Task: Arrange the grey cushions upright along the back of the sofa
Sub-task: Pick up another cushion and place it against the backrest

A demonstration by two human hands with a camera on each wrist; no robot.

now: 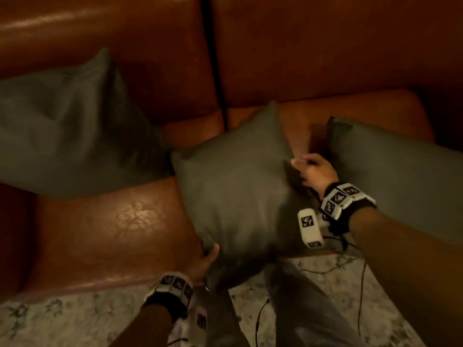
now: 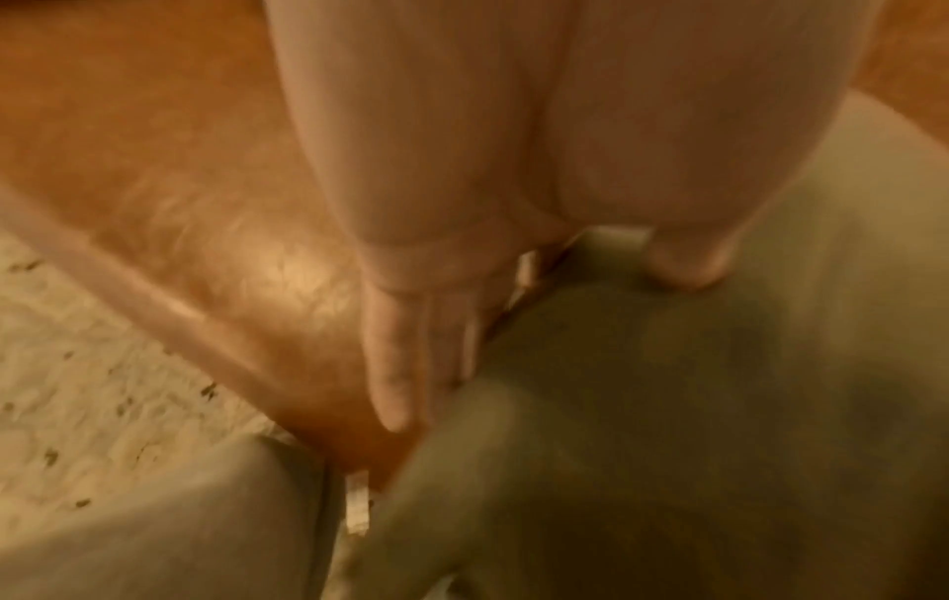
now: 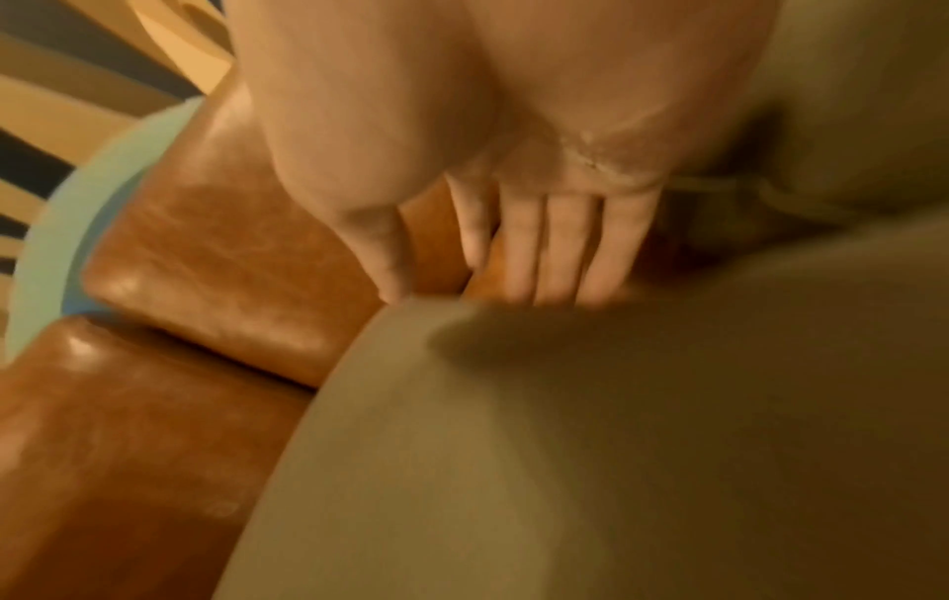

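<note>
Gripping, seemingly, middle cushion [image 1: 238, 186] two-handed

A pale patterned rug [image 1: 62, 319] is seen at six o'clock. Thin dark cables [image 1: 360, 286] are trailed across it toward four o'clock. Grey trouser legs [image 1: 308, 306] are seen over the rug. In the right wrist view, a light blue round object [image 3: 46, 243] and pale slats [image 3: 61, 105] are shown at nine to ten o'clock.
</note>
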